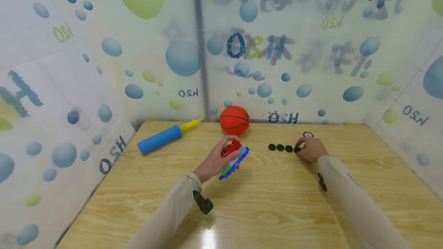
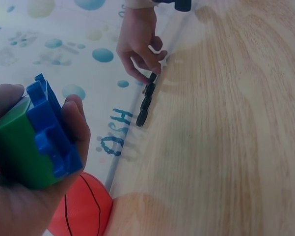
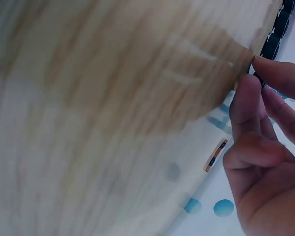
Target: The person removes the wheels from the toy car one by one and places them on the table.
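Observation:
Held up over the table, my left hand point(image 1: 216, 161) grips a toy body of building blocks point(image 1: 235, 156). It has a red knobbed part, a light-blue part, a green part and a blue base with small projections. The left wrist view shows the green block point(image 2: 19, 142) and the blue base point(image 2: 51, 128), thumb and fingers wrapped around them. At the right, my right hand point(image 1: 312, 150) pinches a small black disc point(image 1: 297, 149) between thumb and fingertips. This disc is at the right end of a row of similar black discs point(image 1: 280, 147), mostly covered by the fingers.
A round piece with a black-and-white face point(image 1: 307, 134) lies just behind the right hand. An orange-red basketball point(image 1: 234, 120) stands near the back wall. A blue pump point(image 1: 160, 140) with a yellow nozzle lies at the back left of the wooden table point(image 1: 263, 210). Printed sheets enclose the table.

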Available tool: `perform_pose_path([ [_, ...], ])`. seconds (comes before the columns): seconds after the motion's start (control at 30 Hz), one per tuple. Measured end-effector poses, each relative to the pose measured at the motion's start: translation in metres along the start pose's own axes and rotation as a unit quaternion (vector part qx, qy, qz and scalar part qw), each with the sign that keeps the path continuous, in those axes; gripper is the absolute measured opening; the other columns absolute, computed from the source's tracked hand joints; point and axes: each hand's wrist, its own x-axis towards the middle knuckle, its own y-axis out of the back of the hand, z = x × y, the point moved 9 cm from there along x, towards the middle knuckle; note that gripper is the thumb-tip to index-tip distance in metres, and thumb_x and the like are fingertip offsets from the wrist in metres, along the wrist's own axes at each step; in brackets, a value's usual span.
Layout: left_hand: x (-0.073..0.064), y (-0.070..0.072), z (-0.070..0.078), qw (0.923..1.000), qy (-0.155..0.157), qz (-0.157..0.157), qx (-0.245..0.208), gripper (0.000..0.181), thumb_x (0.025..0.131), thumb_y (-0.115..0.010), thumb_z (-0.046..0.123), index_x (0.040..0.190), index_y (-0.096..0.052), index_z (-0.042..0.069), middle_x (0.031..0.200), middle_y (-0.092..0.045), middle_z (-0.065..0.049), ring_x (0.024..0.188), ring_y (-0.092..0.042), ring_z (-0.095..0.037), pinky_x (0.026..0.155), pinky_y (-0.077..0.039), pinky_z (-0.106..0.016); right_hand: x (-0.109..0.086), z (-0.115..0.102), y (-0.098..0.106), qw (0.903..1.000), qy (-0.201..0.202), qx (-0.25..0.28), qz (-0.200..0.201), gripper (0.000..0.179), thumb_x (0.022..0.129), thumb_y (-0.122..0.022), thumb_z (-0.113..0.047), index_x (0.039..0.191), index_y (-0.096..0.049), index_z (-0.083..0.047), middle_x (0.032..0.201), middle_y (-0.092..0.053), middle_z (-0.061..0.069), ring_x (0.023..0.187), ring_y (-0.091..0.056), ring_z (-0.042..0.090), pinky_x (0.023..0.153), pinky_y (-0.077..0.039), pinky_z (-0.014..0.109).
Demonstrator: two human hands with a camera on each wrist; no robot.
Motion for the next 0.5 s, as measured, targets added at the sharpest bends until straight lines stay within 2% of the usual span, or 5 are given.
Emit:
perform_pose_path([
  [0.23, -0.0021, 0.0006, 0.0001, 1.0000, -0.002, -0.002, 0.002, 0.041, 0.101, -0.060, 0.034, 0.138, -0.043, 0.032, 0.121, -0.063, -0.016, 0.088, -0.072, -0.025, 0.082, -0.060, -0.042, 0.0003, -0.0040, -0.0037, 1.0000, -0.004, 0.006, -0.002, 0.034, 0.086, -0.069, -0.009, 0.117, -0.065, 0.004, 0.089, -0.072, 0.019, 0.063, -0.063, 0.017, 0.058, -0.050, 0.030],
  [0.5, -0.0032, 0.0009, 0.0013, 0.9999, -0.004, -0.010, 0.006, 0.048, 0.101, -0.060, 0.034, 0.144, -0.040, 0.024, 0.120, -0.065, -0.017, 0.089, -0.072, -0.028, 0.083, -0.059, -0.040, -0.0004, -0.0043, -0.0020, 0.9998, 0.002, -0.021, 0.002, 0.034, 0.086, -0.070, -0.010, 0.116, -0.065, 0.004, 0.091, -0.072, 0.021, 0.076, -0.066, 0.024, 0.064, -0.052, 0.036],
])
